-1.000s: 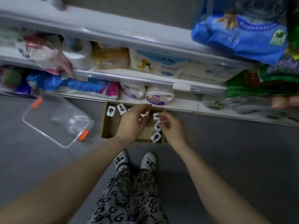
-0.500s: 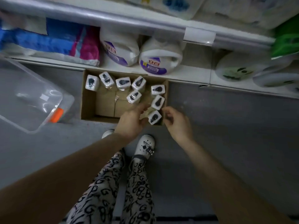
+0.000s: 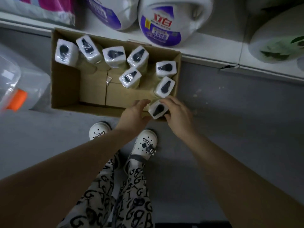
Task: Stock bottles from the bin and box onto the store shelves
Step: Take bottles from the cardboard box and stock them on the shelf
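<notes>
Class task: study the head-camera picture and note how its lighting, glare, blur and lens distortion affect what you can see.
Head view: dim overall, the floor grey and murky; glare glints on the plastic wrap of the bottle tops; the clear bin at the left edge smears with blur; wide-angle bending curves the shelf edge and stretches both forearms.

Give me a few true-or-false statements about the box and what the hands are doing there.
1. The cardboard box holds eight wrapped bottles. True.
2. Both hands are at the bottle nearest the person. True: left hand, right hand.
3. The box sits on a shelf. False: it sits on the floor, against the bottom shelf.
4. The box is packed full. False: its left and near parts are bare.
</notes>
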